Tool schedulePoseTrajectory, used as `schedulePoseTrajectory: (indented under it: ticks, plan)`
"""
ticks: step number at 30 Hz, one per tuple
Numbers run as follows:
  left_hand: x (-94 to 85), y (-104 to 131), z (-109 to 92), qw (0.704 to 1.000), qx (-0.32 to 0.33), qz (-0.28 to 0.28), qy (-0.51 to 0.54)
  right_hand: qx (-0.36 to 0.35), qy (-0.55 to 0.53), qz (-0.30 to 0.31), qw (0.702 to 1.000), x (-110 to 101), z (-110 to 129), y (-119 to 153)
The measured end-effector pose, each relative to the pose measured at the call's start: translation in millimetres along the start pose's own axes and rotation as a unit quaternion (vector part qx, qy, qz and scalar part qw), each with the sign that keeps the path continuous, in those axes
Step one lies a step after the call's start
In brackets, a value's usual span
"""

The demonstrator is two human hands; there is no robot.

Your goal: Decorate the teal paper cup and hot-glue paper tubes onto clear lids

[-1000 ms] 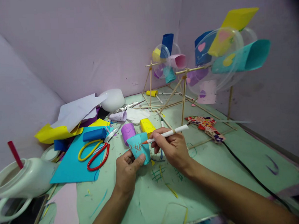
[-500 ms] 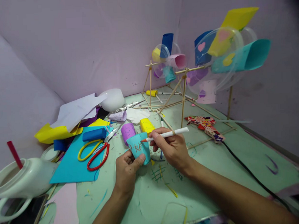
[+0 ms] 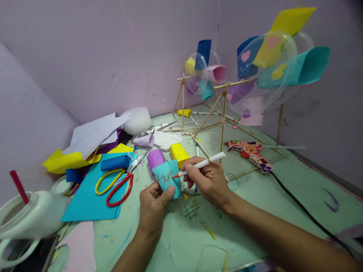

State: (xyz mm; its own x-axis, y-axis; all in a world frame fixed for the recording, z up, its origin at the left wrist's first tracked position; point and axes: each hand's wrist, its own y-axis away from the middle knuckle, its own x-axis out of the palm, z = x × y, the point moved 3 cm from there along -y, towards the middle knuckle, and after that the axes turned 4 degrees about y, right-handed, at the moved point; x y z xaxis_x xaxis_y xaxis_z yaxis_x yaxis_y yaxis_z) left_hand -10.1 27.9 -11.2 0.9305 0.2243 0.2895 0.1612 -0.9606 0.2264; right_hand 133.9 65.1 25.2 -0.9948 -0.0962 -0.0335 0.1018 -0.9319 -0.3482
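Note:
My left hand (image 3: 153,205) grips a small turquoise paper tube (image 3: 169,180) by its lower part, thumb on the front. Brownish-red pen marks, like written characters, show on its face. In my right hand (image 3: 206,179) is a white felt-tip marker (image 3: 211,160), its orange-brown tip at the written side of the tube. A purple paper tube (image 3: 155,159) stands just behind the turquoise one, and a yellow paper tube (image 3: 179,154) is behind my right fingers. To the left, scissors (image 3: 119,189) with one yellow and one red handle lie on turquoise paper (image 3: 88,200).
Stick frames carrying paper-bladed wheels (image 3: 224,110) stand at back right. A floral-patterned glue gun (image 3: 251,153) with a black cord (image 3: 301,207) lies right. At left are a white teapot-like vessel (image 3: 43,210), a blue paper roll (image 3: 114,163) and stacked paper (image 3: 92,134).
The marker has tilted slightly and its tip sits a little lower on the turquoise tube. Both hands otherwise keep their places.

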Motion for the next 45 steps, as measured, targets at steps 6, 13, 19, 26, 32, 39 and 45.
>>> schedulePoseTrajectory:
  ticks: [6,13,19,26,32,39,45]
  plan:
    - [-0.8,-0.8,0.6,1.000,0.004,0.004,0.003,0.007,-0.014,-0.011,1.000,-1.4,1.6,-1.0]
    - [-1.0,-0.5,2.1,1.000,0.004,0.009,-0.002,-0.012,-0.022,-0.014,1.000,-0.2,3.3,-1.1]
    - [-1.8,-0.6,2.5,1.000,0.006,0.006,0.007,-0.024,0.011,0.000,1.000,-0.4,2.2,0.3]
    - [-1.2,0.1,1.6,1.000,0.007,0.011,0.000,-0.023,-0.011,0.003,1.000,0.0,2.3,0.0]
    - [-2.7,-2.9,4.6,1.000,0.014,0.010,-0.007,-0.044,-0.012,-0.016,0.999,-1.4,1.2,0.7]
    - [-3.4,-2.7,4.7,1.000,0.011,0.003,0.002,-0.043,0.006,0.000,0.999,-1.4,0.6,0.3]
    - [-0.2,0.8,-1.7,0.999,-0.002,0.033,0.015,-0.019,-0.066,-0.038,0.997,-4.9,2.3,-2.0]
